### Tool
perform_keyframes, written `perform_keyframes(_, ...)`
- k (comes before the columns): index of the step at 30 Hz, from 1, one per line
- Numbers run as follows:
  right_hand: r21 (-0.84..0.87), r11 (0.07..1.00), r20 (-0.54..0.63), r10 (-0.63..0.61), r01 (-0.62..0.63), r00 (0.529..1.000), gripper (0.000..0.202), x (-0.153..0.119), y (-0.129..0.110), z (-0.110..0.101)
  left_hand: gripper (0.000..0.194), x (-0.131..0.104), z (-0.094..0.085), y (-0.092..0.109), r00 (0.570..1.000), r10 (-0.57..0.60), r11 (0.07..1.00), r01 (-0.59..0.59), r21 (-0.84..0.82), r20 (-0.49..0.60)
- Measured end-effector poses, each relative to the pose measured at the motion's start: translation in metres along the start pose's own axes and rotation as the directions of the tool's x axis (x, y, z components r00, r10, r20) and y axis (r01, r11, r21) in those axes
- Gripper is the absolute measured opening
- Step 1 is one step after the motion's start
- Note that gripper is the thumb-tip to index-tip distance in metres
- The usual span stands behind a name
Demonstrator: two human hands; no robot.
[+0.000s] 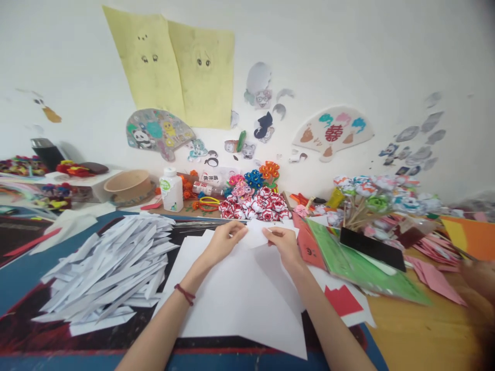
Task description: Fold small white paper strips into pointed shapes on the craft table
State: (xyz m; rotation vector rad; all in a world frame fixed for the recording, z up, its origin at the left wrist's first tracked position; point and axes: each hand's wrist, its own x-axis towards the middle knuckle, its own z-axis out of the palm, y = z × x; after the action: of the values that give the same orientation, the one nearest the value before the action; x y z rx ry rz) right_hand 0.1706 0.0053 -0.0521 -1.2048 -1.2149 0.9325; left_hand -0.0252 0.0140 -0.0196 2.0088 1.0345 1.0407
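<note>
At nine o'clock from the left hand (222, 244) lie folded paper strips (112, 268); its thumb and finger curl together, though I can't tell whether they grip. The small white paper (256, 234), seemingly long crosswise, sits at its three o'clock, and ten o'clock from the nearer right hand (285, 244), which pinches it. Fingers hide its edges; far right, a blurred shape (479, 299) is cut off.

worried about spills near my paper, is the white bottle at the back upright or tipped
Upright: the white bottle stands on its base, its cap end pointing up.
</note>
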Motion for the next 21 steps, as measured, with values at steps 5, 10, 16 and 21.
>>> perform_keyframes(5,-0.024,1.0,0.041,-0.008,0.009,0.999,0.034,-0.014,-0.005,0.0,0.023,-0.009,-0.007,0.007,0.997,0.025,0.992,-0.035,0.12,0.078)
perform_keyframes(10,-0.253,0.966,0.265,0.018,0.052,0.964,0.028,-0.024,0.005,-0.011,0.024,-0.019,0.003,-0.014,0.985,-0.07,0.99,0.049,0.13,0.156)
perform_keyframes(16,-0.328,0.945,0.257,0.098,-0.009,0.961,0.025,-0.028,0.014,-0.014,0.021,-0.024,0.01,-0.03,0.98,-0.08,0.992,0.06,0.114,0.184)
perform_keyframes(21,-0.367,0.926,0.408,0.075,0.088,0.91,0.017,-0.026,0.015,-0.019,0.012,-0.028,0.009,-0.029,0.965,-0.134,0.988,0.113,0.103,0.228)
